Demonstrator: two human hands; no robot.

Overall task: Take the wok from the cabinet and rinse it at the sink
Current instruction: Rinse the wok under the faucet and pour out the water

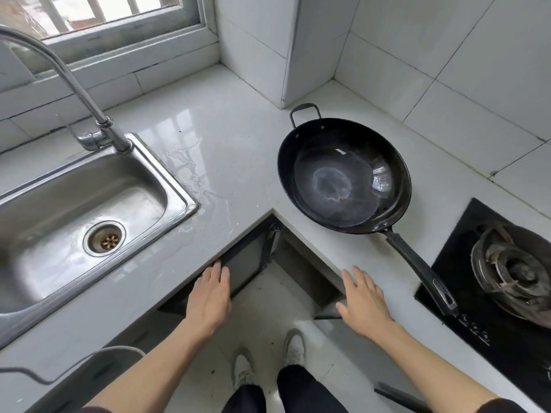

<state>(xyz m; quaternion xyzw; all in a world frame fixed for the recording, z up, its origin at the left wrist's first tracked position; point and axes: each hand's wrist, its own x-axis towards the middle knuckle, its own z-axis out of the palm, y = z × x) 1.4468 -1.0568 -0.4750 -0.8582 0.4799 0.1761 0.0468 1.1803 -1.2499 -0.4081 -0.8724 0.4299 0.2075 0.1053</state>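
1. While the wok (344, 177) sits on the counter (226, 138) between sink (167, 174) and stove (489, 293), its long handle overhangs the edge and could be knocked.
2. Left hand (209, 296) touches the cabinet door (247, 257), right hand (362, 302) rests nearby; both have straight fingers and hold nothing.
3. Wok and sink basin look empty, though wet.

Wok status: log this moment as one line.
wok: on counter, unheld | left hand: open, at cabinet door | right hand: open | sink: no wok
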